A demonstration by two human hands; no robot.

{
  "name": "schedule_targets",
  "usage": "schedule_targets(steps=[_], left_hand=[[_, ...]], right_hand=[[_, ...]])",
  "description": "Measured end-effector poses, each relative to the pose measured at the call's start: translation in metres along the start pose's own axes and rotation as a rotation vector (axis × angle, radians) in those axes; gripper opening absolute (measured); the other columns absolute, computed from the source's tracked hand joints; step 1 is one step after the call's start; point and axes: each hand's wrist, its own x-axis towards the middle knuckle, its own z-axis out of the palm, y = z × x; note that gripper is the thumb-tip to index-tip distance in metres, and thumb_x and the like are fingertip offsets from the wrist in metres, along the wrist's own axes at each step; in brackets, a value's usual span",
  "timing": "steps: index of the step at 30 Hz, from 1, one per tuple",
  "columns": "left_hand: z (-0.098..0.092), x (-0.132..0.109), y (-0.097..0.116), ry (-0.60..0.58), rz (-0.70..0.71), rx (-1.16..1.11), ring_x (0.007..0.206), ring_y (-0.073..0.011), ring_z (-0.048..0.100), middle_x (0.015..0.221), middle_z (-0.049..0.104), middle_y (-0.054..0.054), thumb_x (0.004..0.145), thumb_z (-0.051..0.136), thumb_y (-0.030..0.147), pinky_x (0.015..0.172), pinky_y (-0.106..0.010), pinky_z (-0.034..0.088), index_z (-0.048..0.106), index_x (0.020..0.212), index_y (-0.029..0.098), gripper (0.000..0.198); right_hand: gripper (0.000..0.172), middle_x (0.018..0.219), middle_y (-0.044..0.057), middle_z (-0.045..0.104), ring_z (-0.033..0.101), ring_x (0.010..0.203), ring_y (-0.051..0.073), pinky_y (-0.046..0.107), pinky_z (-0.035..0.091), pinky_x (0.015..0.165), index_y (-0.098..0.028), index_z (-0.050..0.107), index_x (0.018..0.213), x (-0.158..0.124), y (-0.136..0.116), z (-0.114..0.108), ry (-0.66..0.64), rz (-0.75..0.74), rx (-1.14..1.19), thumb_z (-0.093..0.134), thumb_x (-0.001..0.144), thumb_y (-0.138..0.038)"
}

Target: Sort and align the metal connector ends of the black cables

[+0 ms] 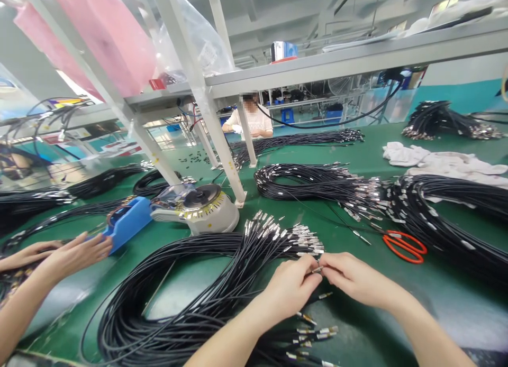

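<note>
My left hand (291, 285) is closed in a pinch around the metal end of a black cable, its connector (316, 270) showing between thumb and fingers. Fingertips of my right hand (347, 276) meet it at the connector's tip, pressed together; what they grip is too small to make out. Under and left of my hands lies a looped bundle of black cables (130, 298). White-tagged ends (278, 235) of that bundle fan out just beyond my left hand. More bare metal connectors (317, 332) lie below my wrists.
Orange-handled scissors (405, 246) lie right of my hands. A round tape dispenser (208, 208) and a blue tape holder (129, 224) stand left, near a co-worker's hands (79, 253). More cable bundles (313, 182) and white gloves (440, 161) lie behind. Shelf posts (222, 145) rise from the table.
</note>
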Motion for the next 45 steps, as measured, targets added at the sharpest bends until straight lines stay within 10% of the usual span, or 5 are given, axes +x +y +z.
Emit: schedule_targets(steps=[25,32,39,45], left_hand=[[0.004,0.000,-0.008,-0.042,0.061,-0.245,0.064,-0.0101,0.047,0.070,0.054,0.004,0.084,0.042,0.018,0.061,-0.019,0.034,0.056,0.079,0.019,0.014],[-0.001,0.002,-0.007,0.012,-0.074,-0.087,0.051,-0.0108,0.039,0.050,0.040,0.008,0.073,0.057,0.023,0.053,-0.021,0.029,0.058,0.098,0.022,0.024],[0.018,0.003,-0.010,-0.099,-0.050,0.197,0.072,-0.0188,0.056,0.081,0.064,-0.001,0.072,0.059,0.035,0.062,-0.025,0.035,0.064,0.082,0.022,0.016],[0.009,0.003,-0.011,-0.115,-0.112,-0.067,0.050,-0.0113,0.048,0.049,0.051,0.003,0.084,0.044,0.031,0.053,-0.021,0.033,0.064,0.066,0.017,0.030]], right_hand=[[0.020,0.059,-0.003,0.048,0.042,0.056,0.011,0.021,0.031,0.055,-0.018,0.042,0.060,-0.001,0.004,0.006,-0.008,-0.054,-0.077,0.039,0.078,-0.010],[0.020,0.071,0.001,0.061,0.053,0.064,0.016,0.022,0.033,0.054,-0.019,0.058,0.074,-0.001,0.021,0.019,-0.221,0.140,-0.149,0.053,0.059,-0.008],[0.014,0.074,0.003,0.061,0.055,0.071,0.017,0.024,0.037,0.062,-0.018,0.057,0.071,0.004,0.021,0.016,-0.124,0.081,-0.124,0.047,0.073,-0.010],[0.022,0.066,0.000,0.057,0.053,0.059,0.013,0.021,0.040,0.055,-0.017,0.054,0.069,-0.003,0.016,-0.003,-0.113,0.086,0.160,0.039,0.085,-0.020]])
